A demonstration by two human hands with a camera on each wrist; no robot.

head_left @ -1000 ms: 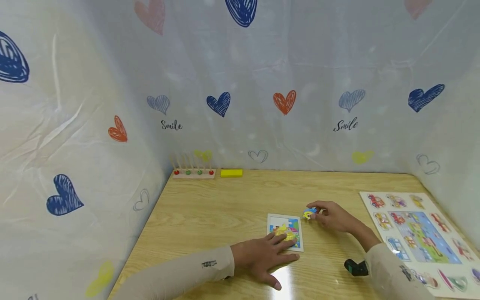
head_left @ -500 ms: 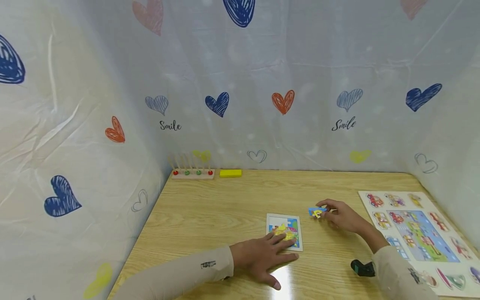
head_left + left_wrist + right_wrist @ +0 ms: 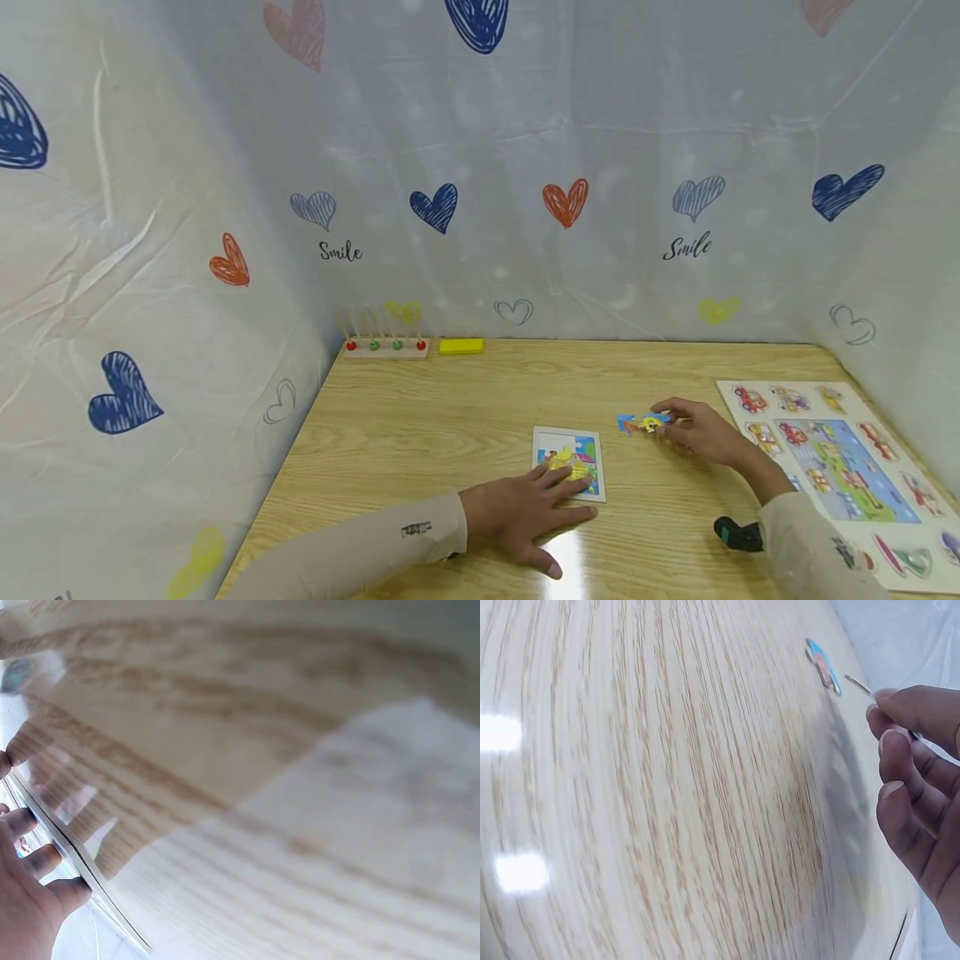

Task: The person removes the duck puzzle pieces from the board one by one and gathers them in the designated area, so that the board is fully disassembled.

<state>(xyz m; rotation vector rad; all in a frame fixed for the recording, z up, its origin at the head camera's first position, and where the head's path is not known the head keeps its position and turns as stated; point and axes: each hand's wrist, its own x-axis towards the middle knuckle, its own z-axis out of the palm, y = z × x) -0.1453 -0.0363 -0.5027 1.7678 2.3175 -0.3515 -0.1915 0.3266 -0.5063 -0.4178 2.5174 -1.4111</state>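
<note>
My left hand (image 3: 528,517) lies with spread, straight fingers over a small white-framed jigsaw puzzle (image 3: 588,450). The puzzle has a yellow figure in its middle and a pale bare patch at its upper left. In the left wrist view, fingertips (image 3: 71,892) rest on the frame's edge. Right of the puzzle, my right hand (image 3: 701,432) pinches a yellow and blue puzzle piece (image 3: 651,422) between thumb and fingers. The right wrist view shows this held piece nearly edge-on. A loose blue and reddish puzzle piece (image 3: 823,666) lies on the table just left of it.
At the right stands a large white picture board (image 3: 840,533) with vehicle pictures. A bead-peg rack (image 3: 387,348) and a yellow block (image 3: 461,346) sit at the back left. A black object (image 3: 738,535) is at the right wrist. Curtains with hearts enclose the wooden table (image 3: 420,417).
My right hand has moved right, away from the puzzle, with the yellow and blue piece. The blue and reddish piece has come into view on the table. The left hand stays put.
</note>
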